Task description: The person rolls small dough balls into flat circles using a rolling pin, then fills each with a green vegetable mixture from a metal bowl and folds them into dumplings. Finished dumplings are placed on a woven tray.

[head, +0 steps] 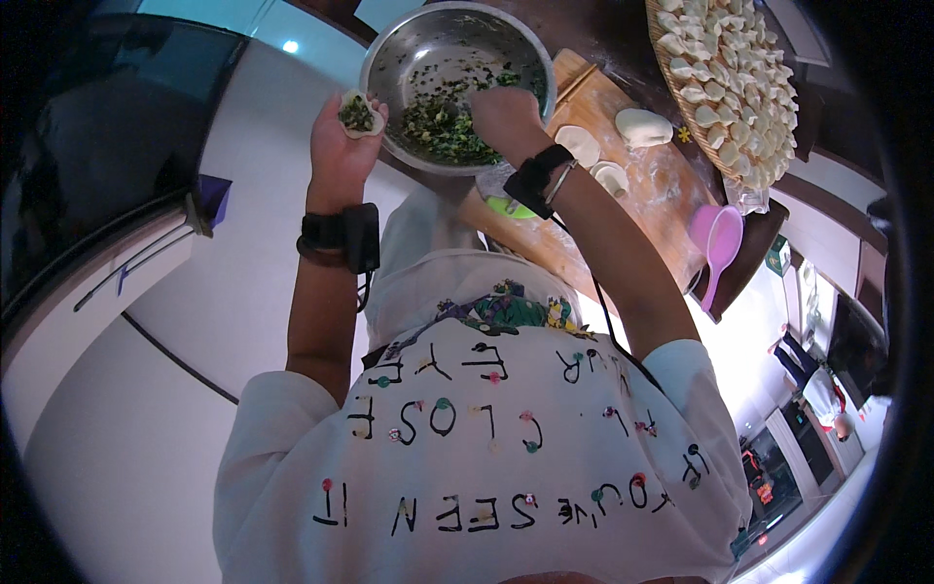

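Observation:
My left hand (341, 150) is palm up beside the metal mixing bowl (445, 50). It holds a round dumpling wrapper (371, 128), with chopped green filling (355, 114) on top. Over the bowl's right side, my right hand (511, 120) is curled, with its fingers down near the chopped green filling mix (441, 135). Anything in those fingers is hidden from me. Right of the bowl, a flat dough wrapper (579, 144), a small stack of wrappers (611, 177) and a smooth dough lump (643, 128) lie on a floured wooden board (649, 190).
A woven tray (668, 66) full of shaped dumplings (730, 95) stands at the upper right. A rolling pin (576, 84) lies on the board. A pink ladle (715, 237) sits at the board's right edge, near a clear container (746, 196). Another person (821, 394) is far off at right.

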The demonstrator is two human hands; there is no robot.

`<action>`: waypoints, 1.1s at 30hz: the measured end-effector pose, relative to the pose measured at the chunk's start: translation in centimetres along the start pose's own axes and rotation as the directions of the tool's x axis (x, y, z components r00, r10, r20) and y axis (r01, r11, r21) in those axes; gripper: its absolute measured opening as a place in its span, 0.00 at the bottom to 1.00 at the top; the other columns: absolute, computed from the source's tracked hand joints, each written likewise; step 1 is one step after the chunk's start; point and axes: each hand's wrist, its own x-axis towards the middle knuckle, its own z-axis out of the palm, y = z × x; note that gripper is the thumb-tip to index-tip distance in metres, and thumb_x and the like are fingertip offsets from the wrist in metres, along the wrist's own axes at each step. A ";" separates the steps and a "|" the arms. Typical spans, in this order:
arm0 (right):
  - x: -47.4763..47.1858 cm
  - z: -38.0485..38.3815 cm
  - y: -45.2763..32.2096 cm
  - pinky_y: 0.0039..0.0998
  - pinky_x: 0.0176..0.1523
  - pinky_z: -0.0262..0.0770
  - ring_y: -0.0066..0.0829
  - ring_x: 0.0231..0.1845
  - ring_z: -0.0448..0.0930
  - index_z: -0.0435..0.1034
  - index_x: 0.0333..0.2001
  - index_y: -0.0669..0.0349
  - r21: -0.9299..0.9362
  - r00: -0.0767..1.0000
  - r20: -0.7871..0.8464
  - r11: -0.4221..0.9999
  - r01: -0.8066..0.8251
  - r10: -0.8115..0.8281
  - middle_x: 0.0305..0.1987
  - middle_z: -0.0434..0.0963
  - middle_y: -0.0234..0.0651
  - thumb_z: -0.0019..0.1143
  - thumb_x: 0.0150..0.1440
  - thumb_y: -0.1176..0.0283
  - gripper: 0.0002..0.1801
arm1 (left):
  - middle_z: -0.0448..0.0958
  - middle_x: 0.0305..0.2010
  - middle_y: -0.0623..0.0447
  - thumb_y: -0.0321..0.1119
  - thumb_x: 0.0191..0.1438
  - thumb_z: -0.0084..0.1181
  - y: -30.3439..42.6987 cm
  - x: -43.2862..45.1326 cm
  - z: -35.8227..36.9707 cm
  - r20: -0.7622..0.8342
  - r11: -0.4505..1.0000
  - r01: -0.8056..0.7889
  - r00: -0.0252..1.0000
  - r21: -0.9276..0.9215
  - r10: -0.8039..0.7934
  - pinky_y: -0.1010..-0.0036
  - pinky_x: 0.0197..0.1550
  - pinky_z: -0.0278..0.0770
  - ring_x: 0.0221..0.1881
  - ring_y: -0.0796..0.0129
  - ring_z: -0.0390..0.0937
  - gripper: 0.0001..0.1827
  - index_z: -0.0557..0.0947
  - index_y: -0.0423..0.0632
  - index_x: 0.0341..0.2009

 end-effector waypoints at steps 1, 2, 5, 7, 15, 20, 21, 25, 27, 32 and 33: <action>0.3 0.2 -0.3 0.48 0.37 0.80 0.49 0.35 0.85 0.79 0.34 0.57 -0.005 1.000 0.004 1.000 -0.001 0.001 0.30 0.82 0.46 0.52 0.51 0.72 0.09 | 0.77 0.50 0.44 0.34 0.69 0.47 -0.1 -0.4 -0.4 0.098 0.972 -0.108 0.991 0.210 0.088 0.67 0.57 0.77 0.50 0.59 0.77 0.14 0.72 0.36 0.52; 0.4 0.3 -0.6 0.48 0.37 0.80 0.49 0.34 0.84 0.80 0.32 0.58 0.000 1.000 0.027 1.000 -0.001 0.001 0.29 0.82 0.46 0.53 0.51 0.72 0.09 | 0.77 0.51 0.44 0.32 0.68 0.47 -0.2 -0.8 -0.8 0.157 0.901 -0.187 0.978 0.390 0.135 0.67 0.58 0.76 0.51 0.59 0.77 0.14 0.72 0.36 0.53; 0.0 0.4 -0.8 0.47 0.37 0.80 0.49 0.34 0.84 0.80 0.30 0.59 0.037 0.999 0.026 0.999 0.023 -0.024 0.30 0.82 0.46 0.53 0.49 0.72 0.09 | 0.76 0.56 0.44 0.28 0.68 0.45 -0.4 -2.0 -1.6 0.282 0.506 -0.366 0.930 0.781 0.236 0.69 0.61 0.74 0.57 0.62 0.76 0.15 0.71 0.36 0.56; -0.4 0.3 -0.7 0.46 0.38 0.80 0.48 0.34 0.84 0.80 0.29 0.60 0.052 1.000 0.014 0.998 0.028 -0.028 0.30 0.82 0.46 0.53 0.49 0.71 0.09 | 0.75 0.59 0.44 0.26 0.67 0.44 -0.4 -2.5 -1.8 0.250 0.658 -0.342 0.940 0.671 0.233 0.69 0.61 0.74 0.58 0.64 0.75 0.16 0.71 0.36 0.58; -0.5 1.0 -0.9 0.45 0.38 0.81 0.47 0.35 0.84 0.79 0.26 0.60 0.050 0.997 0.056 0.998 0.046 -0.048 0.31 0.82 0.45 0.52 0.51 0.69 0.10 | 0.75 0.52 0.44 0.34 0.71 0.45 -0.5 -1.9 -0.9 0.158 0.954 -0.188 0.975 0.234 0.154 0.62 0.62 0.75 0.53 0.57 0.75 0.15 0.71 0.37 0.55; -0.5 2.2 -0.8 0.44 0.37 0.81 0.47 0.34 0.84 0.79 0.25 0.60 0.076 0.995 0.074 0.996 0.055 -0.060 0.32 0.82 0.43 0.52 0.52 0.67 0.11 | 0.75 0.50 0.43 0.40 0.71 0.45 -0.6 -1.0 -0.2 0.179 0.961 -0.153 0.977 0.231 0.112 0.61 0.62 0.75 0.52 0.55 0.75 0.18 0.72 0.37 0.53; -0.5 2.5 -0.6 0.44 0.37 0.81 0.47 0.33 0.83 0.79 0.25 0.60 0.086 0.997 0.056 0.995 0.056 -0.061 0.31 0.82 0.43 0.52 0.52 0.67 0.11 | 0.75 0.50 0.42 0.41 0.71 0.46 -0.6 -1.0 0.0 0.201 0.978 -0.140 0.974 0.153 0.108 0.61 0.62 0.75 0.52 0.55 0.75 0.18 0.72 0.37 0.53; 0.1 3.4 1.0 0.42 0.35 0.80 0.46 0.29 0.82 0.79 0.26 0.61 0.082 0.985 0.086 0.986 0.144 -0.151 0.26 0.81 0.43 0.55 0.50 0.67 0.10 | 0.75 0.53 0.41 0.40 0.71 0.47 -0.7 -1.3 0.4 0.169 0.989 0.014 0.986 -0.148 0.011 0.61 0.64 0.73 0.56 0.55 0.75 0.18 0.72 0.38 0.54; 0.3 3.5 2.0 0.37 0.32 0.79 0.42 0.26 0.82 0.79 0.26 0.62 -0.046 0.927 0.184 0.939 0.341 -0.328 0.23 0.80 0.42 0.57 0.49 0.68 0.10 | 0.74 0.55 0.41 0.38 0.70 0.48 -0.8 -1.6 0.1 0.264 0.982 -0.166 0.955 0.087 0.138 0.62 0.66 0.72 0.58 0.56 0.74 0.18 0.71 0.37 0.56; -0.8 2.3 3.7 0.24 0.30 0.73 0.23 0.23 0.77 0.80 0.34 0.68 0.608 0.961 0.059 0.774 0.180 -0.270 0.25 0.81 0.35 0.58 0.53 0.73 0.10 | 0.76 0.59 0.45 0.27 0.65 0.53 -1.5 -1.0 -0.9 0.344 0.879 -0.338 0.913 0.336 0.219 0.68 0.65 0.72 0.60 0.62 0.75 0.19 0.71 0.37 0.59; -1.1 1.8 3.8 0.22 0.31 0.73 0.20 0.24 0.77 0.80 0.37 0.69 0.710 0.980 0.063 0.699 0.087 -0.187 0.26 0.82 0.34 0.57 0.54 0.74 0.11 | 0.76 0.59 0.46 0.25 0.64 0.55 -1.6 -0.5 -1.0 0.320 0.874 -0.327 0.923 0.360 0.214 0.69 0.64 0.73 0.59 0.63 0.75 0.20 0.71 0.37 0.60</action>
